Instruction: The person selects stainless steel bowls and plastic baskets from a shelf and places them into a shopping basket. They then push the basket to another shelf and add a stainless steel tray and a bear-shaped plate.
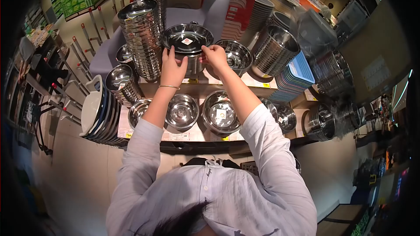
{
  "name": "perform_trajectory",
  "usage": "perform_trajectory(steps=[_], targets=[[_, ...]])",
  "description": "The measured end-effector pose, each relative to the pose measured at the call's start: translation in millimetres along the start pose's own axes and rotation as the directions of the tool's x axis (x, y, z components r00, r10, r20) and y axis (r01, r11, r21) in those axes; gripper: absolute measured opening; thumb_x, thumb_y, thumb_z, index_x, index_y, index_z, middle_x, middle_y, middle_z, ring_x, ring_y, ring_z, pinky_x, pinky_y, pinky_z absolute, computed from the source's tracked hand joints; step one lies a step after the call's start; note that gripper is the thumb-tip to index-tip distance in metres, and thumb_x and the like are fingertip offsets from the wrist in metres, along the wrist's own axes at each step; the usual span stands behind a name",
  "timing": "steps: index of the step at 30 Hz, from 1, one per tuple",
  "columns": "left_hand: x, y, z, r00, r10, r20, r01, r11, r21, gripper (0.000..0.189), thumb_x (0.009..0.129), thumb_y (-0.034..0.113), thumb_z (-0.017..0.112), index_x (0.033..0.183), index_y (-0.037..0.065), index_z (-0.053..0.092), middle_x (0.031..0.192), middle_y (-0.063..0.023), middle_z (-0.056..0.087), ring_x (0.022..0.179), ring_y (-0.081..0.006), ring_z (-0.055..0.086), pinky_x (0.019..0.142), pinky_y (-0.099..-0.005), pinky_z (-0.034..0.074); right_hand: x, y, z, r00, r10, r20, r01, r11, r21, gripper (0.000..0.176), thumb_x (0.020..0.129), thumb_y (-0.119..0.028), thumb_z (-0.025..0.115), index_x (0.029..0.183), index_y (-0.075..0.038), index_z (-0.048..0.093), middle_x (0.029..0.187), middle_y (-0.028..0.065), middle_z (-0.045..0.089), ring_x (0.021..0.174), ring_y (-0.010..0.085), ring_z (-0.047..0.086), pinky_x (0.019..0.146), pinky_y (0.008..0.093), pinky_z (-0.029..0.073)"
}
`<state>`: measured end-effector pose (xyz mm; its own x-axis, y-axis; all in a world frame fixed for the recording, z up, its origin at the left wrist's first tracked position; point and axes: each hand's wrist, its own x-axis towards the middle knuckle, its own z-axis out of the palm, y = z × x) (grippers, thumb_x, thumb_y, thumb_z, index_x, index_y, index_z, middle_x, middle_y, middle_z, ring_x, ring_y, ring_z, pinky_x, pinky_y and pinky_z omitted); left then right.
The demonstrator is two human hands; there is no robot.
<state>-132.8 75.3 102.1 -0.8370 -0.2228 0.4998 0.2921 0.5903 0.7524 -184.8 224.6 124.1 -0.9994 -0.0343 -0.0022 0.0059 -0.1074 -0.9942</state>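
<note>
With both forearms stretched over the front rows of the display, the two hands meet at a wide steel pan [199,35], seen in the head view. Pan sits on the upper tier [250,80], just right of a tall stack of steel pots [142,39], left of a shiny bowl [235,56]; a white label [187,41] shows inside it. Steel side wall visible below the rim; whether one piece or several nested, cannot tell. Left hand [174,71]: fingers apart, tips at the near left of the rim, thumb lower against the side. Right hand [215,57]: fingers bent at the near right of the rim; whether clamped on it or only resting there, cannot tell. Main risk, as judged: both hands bear on the near side, so uneven lift or push could tip the pan or skate it backwards, polished steel giving little grip. A sideways swing left could knock the tall stack, which stands high and narrow; a swing right could clip the bowl. Slip from the fingers would likely drop the pan towards the lower row, onto the small basin [182,111] or large basin [221,111], with dents or a clatter of metal.
</note>
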Motion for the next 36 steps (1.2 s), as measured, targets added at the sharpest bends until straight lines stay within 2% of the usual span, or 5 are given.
perform_trajectory(steps=[6, 12, 22, 31, 36], targets=[[-14.4, 7.1, -0.5, 0.995, -0.048, 0.092, 0.045, 0.998, 0.036, 0.066, 0.078, 0.029, 0.055, 0.128, -0.004, 0.027, 0.134, -0.0292, 0.018, 0.066, -0.0255, 0.061, 0.072, -0.0344, 0.047, -9.1, 2.9, 1.0, 0.958, -0.279, -0.068, 0.176, 0.758, -0.628, 0.035, 0.083, -0.029, 0.054, 0.064, 0.000, 0.050, 0.052, 0.0080, 0.054, 0.043, 0.0148, 0.053, 0.041, 0.0256, 0.044], [-23.5, -16.7, 19.3, 0.981, 0.161, -0.105, -0.130, 0.959, 0.251, 0.064, 0.079, 0.030, 0.053, 0.129, -0.002, 0.027, 0.136, -0.0227, 0.016, 0.076, -0.0311, 0.060, 0.079, -0.0398, 0.045, -21.5, 26.4, -5.3, 0.985, -0.161, -0.058, 0.122, 0.898, -0.423, 0.035, 0.083, -0.027, 0.053, 0.062, 0.001, 0.049, 0.050, 0.0105, 0.054, 0.043, 0.0181, 0.055, 0.043, 0.0304, 0.043], [-122.9, 69.2, 77.7, 0.966, 0.187, 0.176, -0.141, 0.960, -0.242, 0.048, 0.078, 0.005, 0.055, 0.123, 0.002, 0.039, 0.126, -0.0166, 0.030, 0.062, -0.0112, 0.049, 0.059, -0.0218, 0.045, -167.8, 59.3, -105.2, 0.921, -0.390, -0.018, 0.334, 0.810, -0.482, 0.020, 0.078, -0.016, 0.056, 0.072, 0.003, 0.053, 0.056, 0.0141, 0.053, 0.048, 0.0237, 0.051, 0.050, 0.0329, 0.041], [-249.7, 159.9, 168.2, 0.726, 0.385, 0.570, -0.121, 0.887, -0.446, 0.026, 0.077, 0.001, 0.053, 0.102, 0.002, 0.053, 0.106, -0.0111, 0.047, 0.070, -0.0163, 0.053, 0.061, -0.0240, 0.045, -322.1, 85.6, -287.4, 0.846, -0.152, -0.512, -0.014, 0.952, -0.305, 0.018, 0.083, -0.015, 0.053, 0.074, 0.000, 0.053, 0.055, 0.0048, 0.055, 0.046, 0.0080, 0.051, 0.044, 0.0228, 0.039], [-338.7, 223.7, 223.0, 0.389, 0.546, 0.742, -0.140, 0.831, -0.538, 0.020, 0.077, 0.002, 0.053, 0.096, 0.003, 0.056, 0.095, -0.0078, 0.054, 0.067, -0.0172, 0.054, 0.059, -0.0248, 0.045, -431.3, 120.2, -386.0, 0.648, -0.012, -0.761, -0.221, 0.954, -0.203, 0.019, 0.083, -0.017, 0.054, 0.075, 0.000, 0.053, 0.055, 0.0057, 0.057, 0.045, 0.0102, 0.052, 0.044, 0.0239, 0.040]])
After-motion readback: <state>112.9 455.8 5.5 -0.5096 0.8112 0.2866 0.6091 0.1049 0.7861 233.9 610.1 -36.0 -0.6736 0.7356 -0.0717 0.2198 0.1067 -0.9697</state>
